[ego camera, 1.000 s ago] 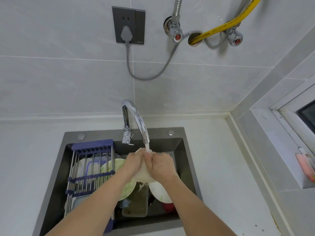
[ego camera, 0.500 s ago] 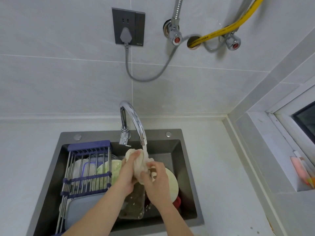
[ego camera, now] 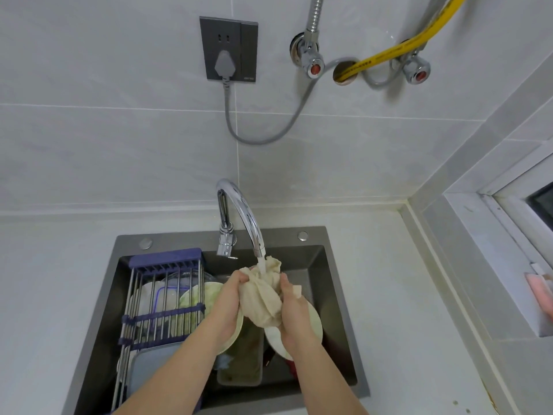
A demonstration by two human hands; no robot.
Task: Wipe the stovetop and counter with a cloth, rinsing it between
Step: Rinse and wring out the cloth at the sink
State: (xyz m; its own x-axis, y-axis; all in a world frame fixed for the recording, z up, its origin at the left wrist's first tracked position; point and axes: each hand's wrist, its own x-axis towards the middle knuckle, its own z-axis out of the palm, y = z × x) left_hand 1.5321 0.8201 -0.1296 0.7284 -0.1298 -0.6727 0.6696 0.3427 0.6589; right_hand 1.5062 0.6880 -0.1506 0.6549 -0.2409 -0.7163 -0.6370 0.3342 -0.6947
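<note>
Cloth [ego camera: 263, 298]: beige, bunched wet wad, held over the sink centre, directly under the running stream.
Grip: left hand [ego camera: 229, 307] at the wad's 9 o'clock, right hand [ego camera: 294, 313] at its 3 o'clock, both with fingers curled round it, squeezing it between them.
Tap [ego camera: 239, 211]: chrome gooseneck at 12 o'clock of the hands, water falling onto the top of the wad.
Sink [ego camera: 338, 298]: dark basin, holds pale plates under the hands, plus a glass dish.
Rack [ego camera: 163, 298]: wire with blue ends, spans the basin's 9 o'clock side, dishes beneath.
Counter [ego camera: 398, 310]: white, small specks at 5 o'clock near the frame edge.
Stovetop: not in view.
Progress: judged mid-rinse; how much wiping is done cannot be told. Left at least: wring out, shut off water.
Writing: socket [ego camera: 229, 49] at 12 o'clock has tiny lettering, unreadable; yellow hose [ego camera: 389, 52] at 1 o'clock has print, too blurred to read.
</note>
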